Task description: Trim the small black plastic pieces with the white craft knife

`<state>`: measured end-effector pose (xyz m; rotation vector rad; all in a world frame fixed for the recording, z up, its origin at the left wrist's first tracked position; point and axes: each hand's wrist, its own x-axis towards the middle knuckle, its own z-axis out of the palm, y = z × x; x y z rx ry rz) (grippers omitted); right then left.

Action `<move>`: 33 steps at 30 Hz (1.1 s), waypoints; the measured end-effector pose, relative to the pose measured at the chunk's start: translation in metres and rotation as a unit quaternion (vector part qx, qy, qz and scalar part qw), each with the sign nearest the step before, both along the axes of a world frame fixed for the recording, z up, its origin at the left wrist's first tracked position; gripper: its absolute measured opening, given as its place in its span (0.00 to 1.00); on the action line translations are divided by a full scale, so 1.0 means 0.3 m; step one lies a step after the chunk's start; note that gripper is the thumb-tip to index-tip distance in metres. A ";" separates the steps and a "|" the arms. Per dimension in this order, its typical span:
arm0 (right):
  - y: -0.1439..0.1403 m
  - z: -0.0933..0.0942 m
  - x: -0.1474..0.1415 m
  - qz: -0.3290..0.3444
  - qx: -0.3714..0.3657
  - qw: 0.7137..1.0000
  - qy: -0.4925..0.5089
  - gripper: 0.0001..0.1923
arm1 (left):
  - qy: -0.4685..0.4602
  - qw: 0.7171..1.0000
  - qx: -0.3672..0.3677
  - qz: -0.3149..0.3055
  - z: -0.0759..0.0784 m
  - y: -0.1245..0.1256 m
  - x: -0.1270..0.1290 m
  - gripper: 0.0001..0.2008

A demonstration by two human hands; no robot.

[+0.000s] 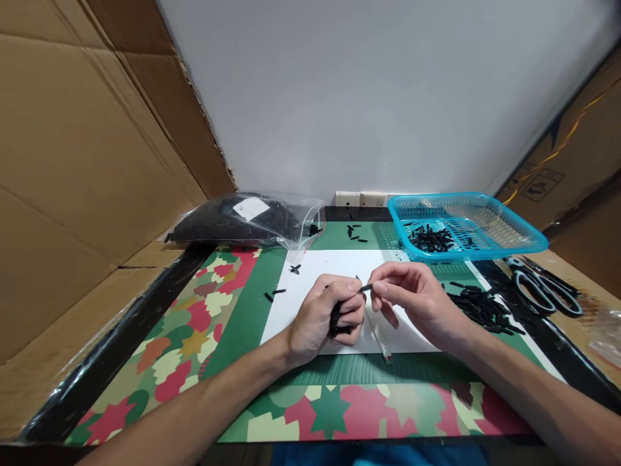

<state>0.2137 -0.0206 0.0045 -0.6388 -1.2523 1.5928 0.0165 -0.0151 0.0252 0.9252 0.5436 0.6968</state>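
Note:
My left hand (pixel 334 310) is curled around several small black pieces (pixel 336 318), which show between its fingers. Between the two hands is one slim black piece (pixel 367 287), pinched by the thumb and forefinger of my right hand (pixel 412 291); its other end meets the left thumb and forefinger. Both hands hover over a white sheet (pixel 301 323). Below them lies a thin, clear stick-like tool (pixel 378 336), partly hidden by the hands. To the right of my right hand is a pile of the same black pieces (pixel 482 307).
A blue plastic basket (pixel 541 244) with black pieces in it stands at the back right, scissors (pixel 541 291) beside it. A clear zip bag of black material (pixel 233 220) lies at the back left. Loose black pieces (pixel 275 294) dot the patterned mat (pixel 194 330). Cardboard (pixel 87 116) walls the left.

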 end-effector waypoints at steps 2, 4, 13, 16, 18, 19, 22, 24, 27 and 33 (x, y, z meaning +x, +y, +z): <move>0.004 0.024 0.019 -0.059 0.015 0.998 -0.001 0.08 | -0.003 1.000 0.002 0.004 -0.004 0.004 0.000 0.22; 0.015 0.049 0.051 -0.141 0.043 0.989 -0.010 0.08 | -0.005 1.000 0.003 0.007 -0.008 0.008 0.000 0.23; 0.068 0.030 0.105 -0.294 0.085 0.952 0.020 0.11 | 0.004 0.999 -0.015 0.036 -0.018 0.018 0.001 0.25; 0.056 0.018 0.079 -0.284 0.100 0.954 0.019 0.11 | -0.001 0.999 -0.021 0.043 -0.018 0.017 0.000 0.25; 0.052 0.017 0.076 -0.292 0.116 0.949 0.019 0.11 | -0.001 0.999 -0.023 0.048 -0.018 0.015 0.000 0.24; 0.052 0.018 0.079 -0.299 0.123 0.946 0.020 0.11 | -0.001 0.998 -0.025 0.050 -0.018 0.015 -0.001 0.24; 0.064 0.025 0.104 -0.324 0.140 0.936 0.005 0.12 | 0.000 0.998 -0.036 0.049 -0.021 0.015 -0.002 0.23; 0.076 0.028 0.131 -0.369 0.174 0.911 -0.067 0.13 | -0.004 0.998 -0.048 0.045 -0.021 0.015 -0.003 0.22; 0.092 0.031 0.189 -0.487 0.260 0.781 -0.292 0.14 | -0.004 0.997 -0.069 0.036 -0.015 0.014 -0.002 0.19; 0.110 0.040 0.283 -0.500 0.377 0.523 -0.579 0.08 | 0.070 0.992 -0.055 0.089 -0.014 0.013 0.014 0.16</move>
